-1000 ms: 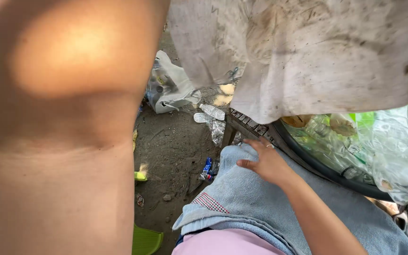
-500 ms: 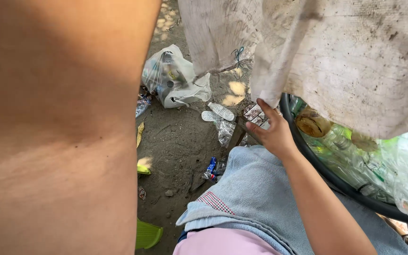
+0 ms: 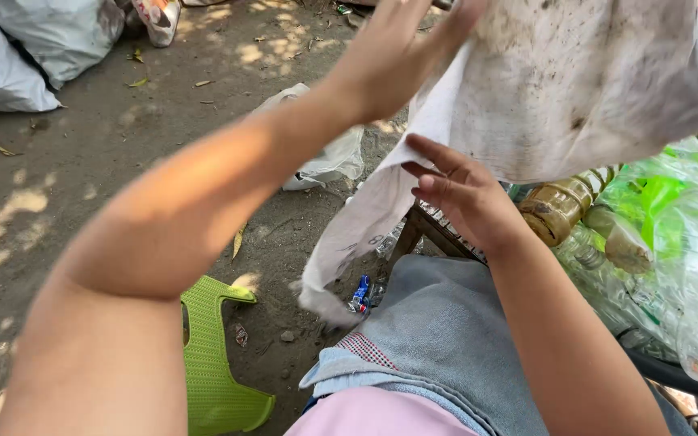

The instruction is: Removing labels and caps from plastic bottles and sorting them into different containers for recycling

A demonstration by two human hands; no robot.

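A large dirty white woven sack [image 3: 575,89] hangs across the upper right of the head view. My left hand [image 3: 393,48] is raised high and grips the sack's upper edge. My right hand [image 3: 458,194] is below it, fingers spread, touching the underside of the sack's lower flap, which trails down toward the ground. A grey-blue cloth [image 3: 438,339] lies over my lap under my right forearm.
Clear and green plastic bottles [image 3: 648,234] are piled at right, one brown-stained. A green plastic stool [image 3: 212,363] stands on the dirt by my left arm. White filled sacks [image 3: 34,40] lie at the far left, a crumpled plastic bag [image 3: 329,161] in the middle.
My left arm has lifted away from the camera and now holds the sack up high. My right hand rose from my lap to the sack's lower flap. The view widened over the ground.
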